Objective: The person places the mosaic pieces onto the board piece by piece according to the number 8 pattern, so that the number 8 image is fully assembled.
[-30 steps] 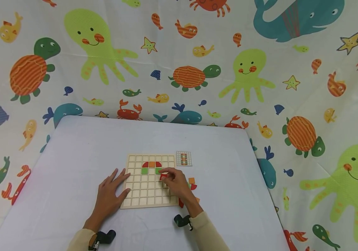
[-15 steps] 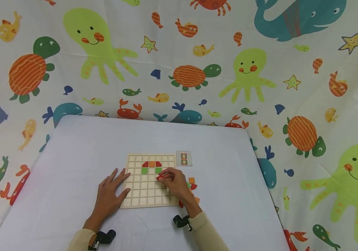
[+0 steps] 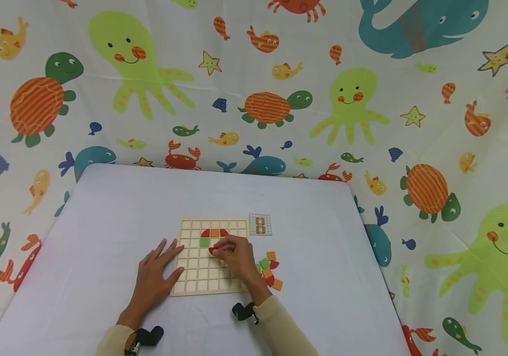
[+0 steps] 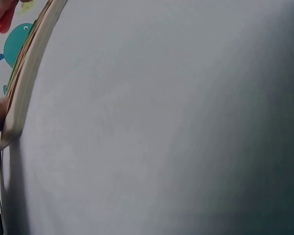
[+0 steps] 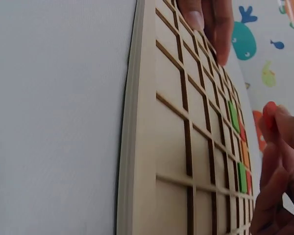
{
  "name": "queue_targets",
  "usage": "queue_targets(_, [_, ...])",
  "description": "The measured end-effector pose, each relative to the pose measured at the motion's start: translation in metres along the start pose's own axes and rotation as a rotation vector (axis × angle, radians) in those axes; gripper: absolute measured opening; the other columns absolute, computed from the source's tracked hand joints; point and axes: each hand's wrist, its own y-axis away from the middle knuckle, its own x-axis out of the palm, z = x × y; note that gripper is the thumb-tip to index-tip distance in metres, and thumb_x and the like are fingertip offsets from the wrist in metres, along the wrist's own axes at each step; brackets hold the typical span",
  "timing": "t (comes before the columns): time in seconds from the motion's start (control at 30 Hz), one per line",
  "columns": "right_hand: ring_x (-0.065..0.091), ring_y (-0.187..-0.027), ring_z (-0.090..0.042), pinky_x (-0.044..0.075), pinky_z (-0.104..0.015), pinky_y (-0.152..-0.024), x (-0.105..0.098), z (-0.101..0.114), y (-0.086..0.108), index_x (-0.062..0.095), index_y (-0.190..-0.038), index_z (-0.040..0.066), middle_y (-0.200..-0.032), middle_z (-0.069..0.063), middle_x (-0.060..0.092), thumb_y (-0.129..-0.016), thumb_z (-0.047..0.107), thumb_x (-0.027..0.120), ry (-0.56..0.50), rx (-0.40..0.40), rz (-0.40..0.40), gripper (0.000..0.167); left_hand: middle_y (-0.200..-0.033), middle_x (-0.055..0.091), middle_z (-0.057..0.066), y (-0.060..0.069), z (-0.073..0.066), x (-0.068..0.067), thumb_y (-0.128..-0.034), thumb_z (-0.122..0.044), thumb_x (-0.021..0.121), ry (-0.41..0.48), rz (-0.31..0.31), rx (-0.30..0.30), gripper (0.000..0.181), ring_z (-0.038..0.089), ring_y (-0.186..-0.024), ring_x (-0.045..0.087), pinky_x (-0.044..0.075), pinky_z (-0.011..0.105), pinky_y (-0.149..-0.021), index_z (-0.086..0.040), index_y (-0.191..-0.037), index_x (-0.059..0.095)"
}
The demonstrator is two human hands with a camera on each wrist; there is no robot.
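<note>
A wooden grid board [image 3: 191,285] lies on the white table. In its upper rows sit red quarter-round tiles, an orange square tile [image 3: 215,233] and green square tiles [image 3: 205,242]. My right hand [image 3: 238,257] pinches a red tile [image 5: 270,115] between thumb and fingertips, just above the board's middle. The tile's full outline is hidden by the fingers. With fingers spread, my left hand [image 3: 156,274] rests at the board's left edge, and its fingers [image 5: 223,34] touch the rim in the right wrist view.
Right of the board lies a loose cluster of orange, green and red tiles [image 3: 268,264], partly behind the right forearm. A small card with a printed grid pattern [image 3: 260,225] lies by the upper right corner. A sea-animal curtain [image 3: 254,74] hangs behind the table.
My right hand has moved left across the board with the red tile, which has turned in the fingers. More of the loose tiles now show. The left hand stays in place.
</note>
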Motion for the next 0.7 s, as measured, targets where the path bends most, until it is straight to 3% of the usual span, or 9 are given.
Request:
queue_targets(0.17, [0.057,-0.068,-0.004,0.046,-0.022,-0.06,0.011,0.005,-0.007,0.085,-0.09,0.02,-0.081,0.005,0.079,-0.086,0.023,0.09,0.061,-0.015,-0.057,0.007,-0.159,0.056,0.017,-0.002,0.0,0.0,-0.0896,-0.021,0.082,-0.008,0.007,-0.003,0.06,0.046,-0.155,0.038,0.029,0.072,-0.116,-0.017,-0.147,0.064])
queue_targets(0.33, [0.059,-0.068,-0.003,0.046,-0.023,-0.06,0.019,0.006,-0.01,0.085,-0.087,0.02,-0.077,0.006,0.077,-0.084,0.019,0.091,0.116,0.018,-0.087,0.007,-0.158,0.056,0.017,-0.002,-0.001,-0.001,-0.0885,-0.019,0.083,-0.006,-0.001,0.005,0.061,0.047,-0.154,0.039,0.029,0.073,-0.116,-0.017,-0.147,0.065])
queue_targets(0.7, [0.061,-0.067,0.002,0.044,-0.025,-0.058,0.035,0.006,-0.012,0.083,-0.084,0.027,-0.069,0.015,0.073,-0.086,0.026,0.09,0.368,0.108,-0.143,0.007,-0.158,0.057,0.018,0.0,0.003,0.0,-0.0883,-0.021,0.083,-0.008,-0.004,0.009,0.061,0.046,-0.154,0.039,0.03,0.074,-0.114,-0.017,-0.146,0.065])
